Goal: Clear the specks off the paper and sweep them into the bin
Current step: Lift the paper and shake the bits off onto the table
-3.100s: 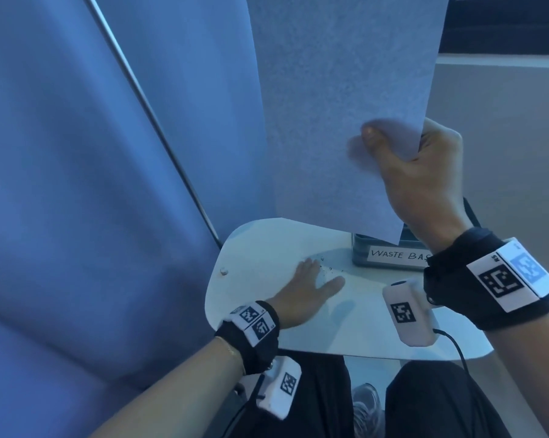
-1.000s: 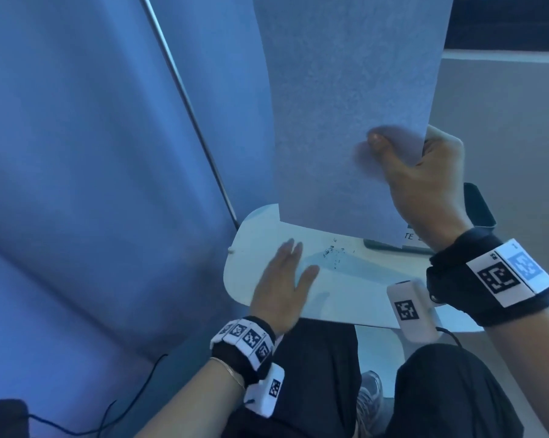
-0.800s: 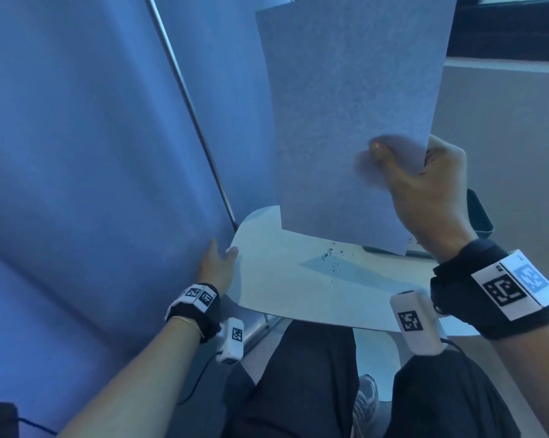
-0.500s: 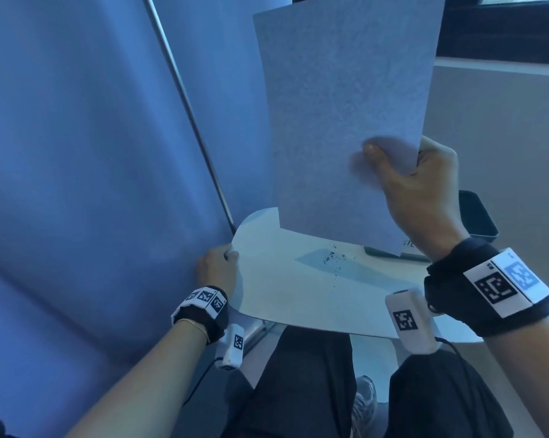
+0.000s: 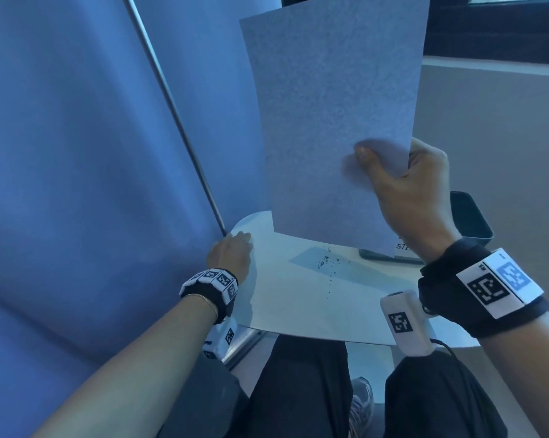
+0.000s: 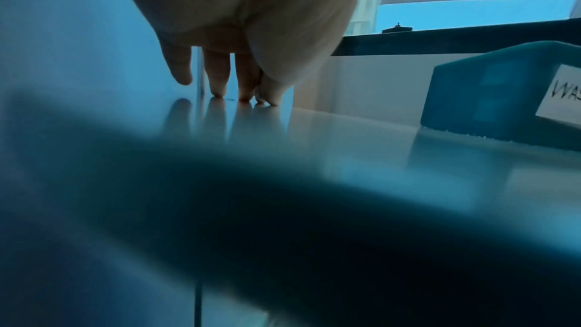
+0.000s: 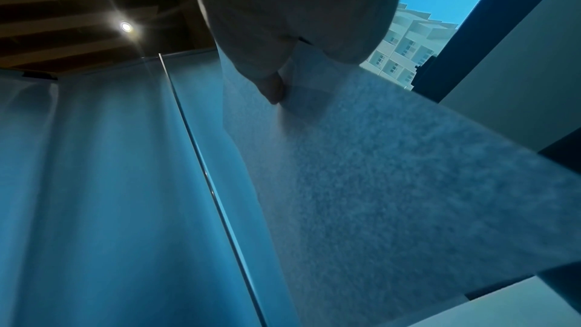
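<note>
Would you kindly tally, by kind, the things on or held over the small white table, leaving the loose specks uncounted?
Sheet of paper, held upright by the right hand: 1
Waste bin at the table's far right: 1
Cluster of dark specks on the tabletop: 1
Hands: 2, the left hand resting at the table's left edge
Total: 5

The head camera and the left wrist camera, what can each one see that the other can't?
Only the head view shows the dark specks on the white tabletop, and the right hand pinching the raised grey paper sheet. Only the left wrist view shows the left hand's fingertips touching the tabletop. Both show the left hand and the labelled dark bin.
</note>
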